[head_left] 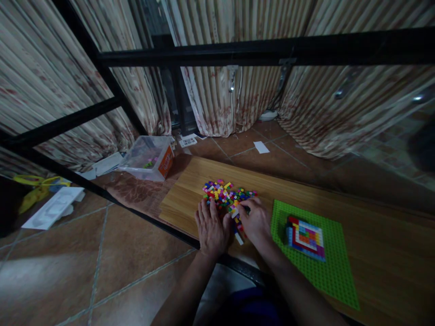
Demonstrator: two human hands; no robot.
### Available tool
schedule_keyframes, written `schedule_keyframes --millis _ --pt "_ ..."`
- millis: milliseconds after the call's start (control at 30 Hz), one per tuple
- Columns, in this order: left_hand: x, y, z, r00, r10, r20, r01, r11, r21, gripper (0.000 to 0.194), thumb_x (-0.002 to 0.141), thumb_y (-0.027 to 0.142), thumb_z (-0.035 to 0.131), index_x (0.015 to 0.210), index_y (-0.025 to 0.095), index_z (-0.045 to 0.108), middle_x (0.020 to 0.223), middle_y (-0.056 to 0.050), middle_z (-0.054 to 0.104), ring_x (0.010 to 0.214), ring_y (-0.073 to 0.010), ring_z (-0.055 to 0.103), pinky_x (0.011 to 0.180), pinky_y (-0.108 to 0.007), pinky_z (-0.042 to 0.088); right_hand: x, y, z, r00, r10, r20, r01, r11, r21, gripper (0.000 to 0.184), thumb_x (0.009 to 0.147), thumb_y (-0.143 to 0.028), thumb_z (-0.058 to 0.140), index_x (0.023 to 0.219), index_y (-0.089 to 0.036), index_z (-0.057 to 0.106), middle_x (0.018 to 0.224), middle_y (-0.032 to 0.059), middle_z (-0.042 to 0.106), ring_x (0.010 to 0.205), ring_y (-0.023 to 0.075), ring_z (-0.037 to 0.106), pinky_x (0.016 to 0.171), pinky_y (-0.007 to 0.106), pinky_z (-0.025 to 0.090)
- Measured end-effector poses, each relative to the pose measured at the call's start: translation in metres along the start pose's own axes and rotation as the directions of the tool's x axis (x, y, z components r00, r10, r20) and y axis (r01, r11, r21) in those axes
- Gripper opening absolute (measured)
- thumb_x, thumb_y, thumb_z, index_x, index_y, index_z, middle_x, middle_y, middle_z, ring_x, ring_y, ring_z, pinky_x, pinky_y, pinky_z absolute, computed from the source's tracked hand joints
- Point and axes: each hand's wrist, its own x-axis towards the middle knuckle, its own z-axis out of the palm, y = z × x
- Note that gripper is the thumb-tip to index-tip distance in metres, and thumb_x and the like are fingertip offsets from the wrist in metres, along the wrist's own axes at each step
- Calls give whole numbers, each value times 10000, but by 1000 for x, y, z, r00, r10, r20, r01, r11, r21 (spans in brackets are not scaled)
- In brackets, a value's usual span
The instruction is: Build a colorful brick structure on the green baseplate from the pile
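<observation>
A pile of small multicoloured toy bricks [224,194] lies spread on the wooden board. My left hand [211,228] rests flat at the pile's near left edge, fingers stretched out. At the pile's right side, my right hand [255,221] has its fingers curled and pinched together among the bricks; whatever is between the fingertips is hidden. A white brick [239,238] lies between the hands, closer to me. To the right, a green baseplate [335,280] carries a square built of coloured bricks [306,237], ringed in red, white and blue.
The wooden board [384,231] stretches off to the right. A clear plastic box [146,156] with an orange label and a few bricks inside stands at its far left. Black metal bars [204,56] cross ahead, with striped curtains [210,27] behind. White papers [261,147] lie on the tiled floor.
</observation>
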Motion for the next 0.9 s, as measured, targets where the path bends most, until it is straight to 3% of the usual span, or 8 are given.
schedule_keyframes --millis 100,233,467,533,600,733,800,900 --pt "5 7 4 999 -41 1 41 998 -58 660 917 479 425 1446 96 329 1494 -234 333 1405 -354 284 1110 -563 275 0 5 -9 987 163 -11 -155 954 258 283 837 -418 556 854 -190 721 846 59 698 798 204 638 740 322 476" --pt "13 15 5 997 -71 12 72 976 -203 594 953 427 354 1433 79 333 1492 -232 336 1403 -327 295 1116 -560 263 -3 7 -17 945 326 36 -291 781 552 340 762 -504 628 859 -196 733 687 21 697 659 184 623 592 288 484" --pt "12 25 -16 997 -2 -73 -35 864 -502 450 946 348 398 1356 170 455 1386 -148 507 1350 -288 377 1113 -557 261 -15 -2 -27 928 327 175 -327 496 805 315 660 -469 758 825 -201 748 697 23 713 596 151 604 538 267 484" --pt "10 31 -27 1000 -5 -28 -15 750 -661 414 942 372 418 1295 180 519 1295 -132 580 1243 -260 493 1071 -483 354 -18 -3 -26 932 303 199 -323 443 837 306 662 -458 765 842 -210 750 751 31 727 638 163 629 568 281 505" --pt "9 40 -37 990 -25 142 133 540 -831 402 915 440 473 1195 176 589 1153 -114 651 1072 -231 601 956 -395 465 -20 -4 -25 942 267 201 -301 415 859 293 660 -447 773 845 -221 754 819 32 731 706 169 646 618 288 521" --pt "7 56 -52 851 48 523 523 15 -852 416 805 534 613 956 148 653 823 -57 683 696 -151 638 668 -270 524 -22 -4 -25 959 214 188 -264 418 869 242 686 -439 757 838 -250 760 1037 38 701 828 175 651 626 267 514" --pt "7 59 -56 810 82 581 586 -95 -804 376 768 502 672 857 137 649 716 -26 651 597 -109 596 595 -226 495 -22 -4 -28 968 189 167 -236 446 863 236 696 -448 746 823 -250 763 1062 43 690 866 185 645 635 267 511" --pt "8 58 -58 827 57 559 562 -88 -823 337 720 437 737 843 137 647 689 -9 649 564 -96 581 576 -216 485 -21 -2 -36 975 163 151 -215 516 829 288 717 -477 721 850 -224 760 976 52 703 838 184 632 649 268 503"
